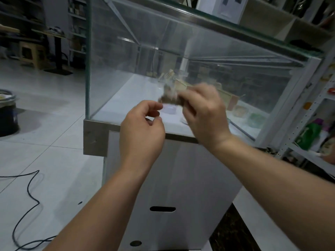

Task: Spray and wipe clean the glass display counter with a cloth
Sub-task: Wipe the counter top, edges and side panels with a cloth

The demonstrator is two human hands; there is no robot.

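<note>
A black cable (27, 194) snakes over the tiled floor at far left, with a dark bucket (7, 113) beyond it; a step back from the cabinet could catch a foot in the cable or tip the bucket. Next comes the glass display counter (116, 51), its near corner a bare vertical glass edge above a metal corner plate (95, 136), and a careless sweep could knock a knuckle there. The left hand (143, 127) hovers in front of the lower glass, fingers curled narrow with thumb near forefinger, holding nothing that can be made out. Just right of it, the right hand (203, 113) pinches a small brownish cloth (170, 98), blurred, held up close to the front pane; whether it touches the glass cannot be told. The grip looks light, so the cloth could slip and drop. No spray bottle shows, so wiping dry may only smear the haze. Hard pressure could rattle the small goods (241, 110) on the surface inside.
</note>
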